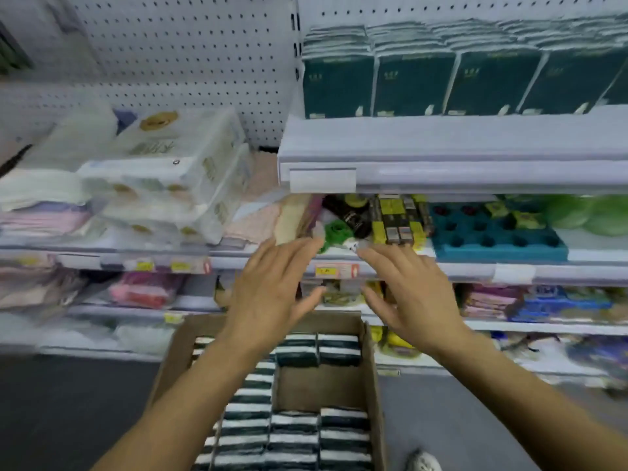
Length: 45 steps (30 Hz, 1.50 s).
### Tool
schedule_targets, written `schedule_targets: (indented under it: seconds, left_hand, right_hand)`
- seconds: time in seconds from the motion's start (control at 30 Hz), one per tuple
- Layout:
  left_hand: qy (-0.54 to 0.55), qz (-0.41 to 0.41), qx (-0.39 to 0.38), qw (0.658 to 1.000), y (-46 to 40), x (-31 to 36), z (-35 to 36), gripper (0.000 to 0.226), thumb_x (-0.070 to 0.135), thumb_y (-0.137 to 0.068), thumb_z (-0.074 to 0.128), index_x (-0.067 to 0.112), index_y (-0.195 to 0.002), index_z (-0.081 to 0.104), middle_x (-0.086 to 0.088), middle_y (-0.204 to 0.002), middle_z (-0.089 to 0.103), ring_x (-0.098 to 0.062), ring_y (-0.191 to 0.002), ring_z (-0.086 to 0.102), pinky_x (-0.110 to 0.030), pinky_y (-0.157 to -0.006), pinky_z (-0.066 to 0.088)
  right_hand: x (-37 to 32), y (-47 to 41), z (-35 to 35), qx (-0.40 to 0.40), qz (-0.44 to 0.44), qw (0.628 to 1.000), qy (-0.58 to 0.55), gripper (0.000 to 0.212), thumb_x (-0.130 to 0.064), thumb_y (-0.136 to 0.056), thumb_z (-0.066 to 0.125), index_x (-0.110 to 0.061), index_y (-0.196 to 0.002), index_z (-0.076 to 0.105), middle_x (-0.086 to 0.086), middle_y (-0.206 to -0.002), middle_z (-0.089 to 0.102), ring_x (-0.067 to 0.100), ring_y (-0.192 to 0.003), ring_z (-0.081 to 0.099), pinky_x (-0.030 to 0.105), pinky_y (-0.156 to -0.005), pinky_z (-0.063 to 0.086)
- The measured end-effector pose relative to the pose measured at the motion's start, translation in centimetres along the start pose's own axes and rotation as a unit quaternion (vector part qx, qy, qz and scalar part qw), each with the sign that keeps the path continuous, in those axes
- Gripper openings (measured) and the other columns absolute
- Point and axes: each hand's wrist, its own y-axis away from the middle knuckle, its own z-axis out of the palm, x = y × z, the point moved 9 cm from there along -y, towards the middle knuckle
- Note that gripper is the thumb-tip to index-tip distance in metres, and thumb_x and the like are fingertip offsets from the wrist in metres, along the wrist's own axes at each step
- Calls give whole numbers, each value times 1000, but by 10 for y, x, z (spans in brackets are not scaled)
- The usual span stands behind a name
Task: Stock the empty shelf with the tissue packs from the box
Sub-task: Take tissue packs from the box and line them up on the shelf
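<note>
Fingers of both hands are spread and loose, gripping nothing: in the head view the left hand and right hand hover palms-down, a gap between them, above the far end of the cardboard box. The tissue packs stand on edge in rows inside it, at 6 o'clock from the hands, with a bare pocket near the middle. More packs line the top shelf at 1 o'clock. They look light, soft and film-wrapped, likely slippery; squeezing a few together by their flat outer faces from that open pocket seems the surest hold.
</note>
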Motion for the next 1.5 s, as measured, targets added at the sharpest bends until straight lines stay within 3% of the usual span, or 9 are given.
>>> schedule_targets:
  seconds: [0.1, 0.27, 0.4, 0.53, 0.6, 0.77, 1.0, 1.3, 1.5]
  left_hand:
    - [25, -43, -77, 996, 50, -24, 35, 61, 43, -91, 61, 18, -144, 43, -3, -131, 60, -24, -118, 56, -39, -104, 44]
    - [58, -144, -234, 960, 127, -62, 119, 70, 46, -92, 62, 27, -152, 29, -1, -137, 56, -23, -113, 60, -35, -73, 55]
    - [55, -186, -313, 930, 172, -84, 196, 64, 48, -95, 52, 28, -151, 29, 2, -140, 52, -20, -118, 56, -35, -86, 53]
    - [37, -216, -353, 910, 205, -106, 265, 63, 45, -95, 53, 25, -150, 31, -1, -144, 47, -23, -130, 45, -38, -107, 38]
    - [3, -209, -379, 901, 220, -112, 292, 68, 45, -93, 55, 25, -152, 25, -1, -151, 37, -23, -139, 35, -39, -116, 25]
    - [-52, -179, -436, 880, 243, -118, 339, 80, 33, -93, 60, 22, -156, 11, -2, -161, 15, -20, -150, 10, -47, -122, -6]
    - [-114, -160, -385, 902, 238, -127, 363, 58, 18, -75, 75, 23, -128, 50, -2, -120, 50, -22, -116, 47, -42, -109, 26]
    - [-99, -114, -434, 888, 214, -116, 359, 41, 13, -85, 62, 23, -122, 47, 4, -120, 57, -19, -117, 45, -34, -102, 27]
    - [-39, -242, -385, 890, 176, -124, 277, 35, 40, -82, 64, 28, -113, 53, 4, -107, 68, -19, -105, 59, -36, -101, 29]
  right_hand:
    - [-18, 26, 56, -77, 23, 996, -27, 40, -38, -90, 53, -20, -126, 58, 2, -118, 61, 25, -100, 58, 37, -70, 50]
    - [-26, 70, 158, -223, 78, 970, -66, 40, -35, -81, 69, -25, -120, 61, 1, -112, 64, 25, -96, 63, 36, -63, 56]
    - [-27, 98, 238, -311, 87, 945, -58, 53, -27, -57, 87, -24, -106, 66, 0, -97, 67, 25, -83, 68, 31, -53, 54]
    - [-14, 120, 309, -397, 125, 909, -28, 54, -25, -88, 60, -23, -140, 44, 3, -138, 47, 27, -130, 43, 38, -99, 42]
    - [-6, 128, 336, -431, 143, 891, -2, 55, -23, -95, 48, -22, -147, 32, 5, -145, 39, 26, -135, 34, 39, -104, 37]
    - [4, 137, 380, -443, 151, 883, 46, 53, -14, -93, 48, -17, -143, 31, 7, -141, 40, 28, -133, 34, 40, -101, 36]
    - [10, 138, 406, -428, 136, 888, 103, 42, -14, -92, 50, -14, -133, 40, 10, -132, 46, 29, -127, 41, 42, -100, 35]
    - [10, 129, 386, -426, 115, 891, 105, 34, -17, -94, 49, -15, -128, 51, 9, -128, 46, 29, -122, 39, 41, -98, 37]
    - [6, 102, 304, -368, 175, 913, 37, 38, -35, -89, 56, -20, -122, 46, 2, -119, 60, 24, -114, 54, 35, -93, 39]
